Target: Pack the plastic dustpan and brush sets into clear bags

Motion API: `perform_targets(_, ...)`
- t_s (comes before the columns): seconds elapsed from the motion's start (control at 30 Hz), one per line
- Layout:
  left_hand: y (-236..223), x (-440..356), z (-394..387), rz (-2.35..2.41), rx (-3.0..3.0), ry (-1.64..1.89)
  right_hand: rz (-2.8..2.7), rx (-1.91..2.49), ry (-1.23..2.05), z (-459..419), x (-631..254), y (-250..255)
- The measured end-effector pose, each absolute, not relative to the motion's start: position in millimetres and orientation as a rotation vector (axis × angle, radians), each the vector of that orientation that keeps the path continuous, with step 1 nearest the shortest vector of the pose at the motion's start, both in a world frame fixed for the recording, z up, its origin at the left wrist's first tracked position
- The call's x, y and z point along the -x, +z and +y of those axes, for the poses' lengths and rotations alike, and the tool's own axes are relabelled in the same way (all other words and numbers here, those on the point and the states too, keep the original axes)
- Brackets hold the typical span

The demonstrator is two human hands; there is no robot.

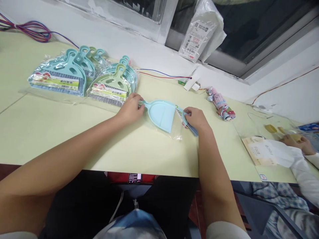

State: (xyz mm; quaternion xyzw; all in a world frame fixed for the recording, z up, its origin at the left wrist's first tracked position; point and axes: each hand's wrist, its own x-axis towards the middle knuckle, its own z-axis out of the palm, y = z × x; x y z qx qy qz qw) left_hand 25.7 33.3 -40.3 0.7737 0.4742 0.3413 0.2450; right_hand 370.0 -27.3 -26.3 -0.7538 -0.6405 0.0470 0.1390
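Note:
A light blue dustpan [161, 114] lies on the table in front of me, its handle pointing left. My left hand [132, 108] is closed around the end of that handle. A clear plastic bag [177, 132] shows at the pan's lower right edge; I cannot tell whether it encloses the pan. Just right of the pan, my right hand [196, 118] grips a small hand brush [191, 128] with blue-grey bristles pointing down and right. Part of a printed label [179, 114] shows beside the brush, and my fingers hide some of its handle.
Bagged dustpan and brush sets stand in a left stack [61, 74] and a right stack [112, 84]. A bundle of patterned cloth [220, 104] lies at the back right. Farther right, another person's hands [299, 142] are near a tissue pack [266, 152]. Cables [35, 31] lie back left.

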Motion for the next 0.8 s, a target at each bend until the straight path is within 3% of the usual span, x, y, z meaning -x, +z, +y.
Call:
perform_targets(0.4,-43,-25,34,1.264,-2.108,0.92,-1.758,2.216,-0.025,-35,-399,-15)
perform_targets(0.63,-44,-25,35,1.251,-2.102,0.921,-1.757,2.191,0.184,-27,-407,-32)
perform_targets(0.8,-36,-25,27,1.251,-2.095,0.957,-1.735,2.071,0.023,-33,-385,-12)
